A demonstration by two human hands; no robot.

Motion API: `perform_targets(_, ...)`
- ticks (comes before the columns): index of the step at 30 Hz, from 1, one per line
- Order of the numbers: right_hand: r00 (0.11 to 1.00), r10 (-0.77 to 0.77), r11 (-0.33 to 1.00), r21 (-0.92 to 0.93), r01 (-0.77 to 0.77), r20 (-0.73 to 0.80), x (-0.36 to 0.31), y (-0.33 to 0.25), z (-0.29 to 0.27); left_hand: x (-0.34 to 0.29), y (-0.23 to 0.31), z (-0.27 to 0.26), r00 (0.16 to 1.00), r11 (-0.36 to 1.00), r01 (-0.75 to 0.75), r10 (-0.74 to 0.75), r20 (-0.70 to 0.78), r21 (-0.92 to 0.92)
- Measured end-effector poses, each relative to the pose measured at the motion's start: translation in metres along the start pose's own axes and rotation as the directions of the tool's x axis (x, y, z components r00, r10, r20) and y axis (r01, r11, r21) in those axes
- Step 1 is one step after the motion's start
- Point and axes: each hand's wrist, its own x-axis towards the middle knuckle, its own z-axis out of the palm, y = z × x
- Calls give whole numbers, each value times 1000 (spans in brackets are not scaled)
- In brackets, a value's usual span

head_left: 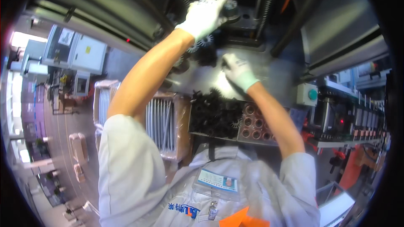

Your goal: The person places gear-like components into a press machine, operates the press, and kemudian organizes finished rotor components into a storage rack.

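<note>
My left hand [205, 15], in a white glove, reaches far forward into the machine. Its fingers are curled beside a round metal fixture [231, 10]; what they hold, if anything, is hidden. Lower and to the right, my right hand [239, 70], also gloved, is over the metal worktop [263, 65]. Its fingers are closed at a small dark shape I cannot make out. Several toothed gears [206, 40] lie below my left wrist, partly in shadow. Nearer to me, a bin holds a heap of black toothed parts [214, 111].
Copper-coloured rings [248, 121] stand in a tray right of the black parts. A carton of silvery rods [162, 121] is at the left. Coil springs [267, 6] and dark posts flank the fixture. A green button box [308, 94] sits at the right.
</note>
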Motion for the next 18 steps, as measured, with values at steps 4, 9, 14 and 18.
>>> perform_targets(4, 989, 125, 959, 248, -140, 76, -18, -3, -38, -108, -4, -65, 798, 916, 390, -284, 531, -97)
perform_targets(9, 989, 70, 896, 427, -120, 131, -18, -17, -50, -346, -29, -6, 533, 741, 655, -593, 604, 149)
perform_targets(14, 986, 164, 704, 703, -102, -21, 4, -27, -86, -383, 0, 30, 524, 648, 752, -699, 487, 123)
perform_targets(18, 922, 297, 701, 712, -34, -248, 60, -41, -132, -418, -2, 13, 322, 195, 936, -812, 487, -293)
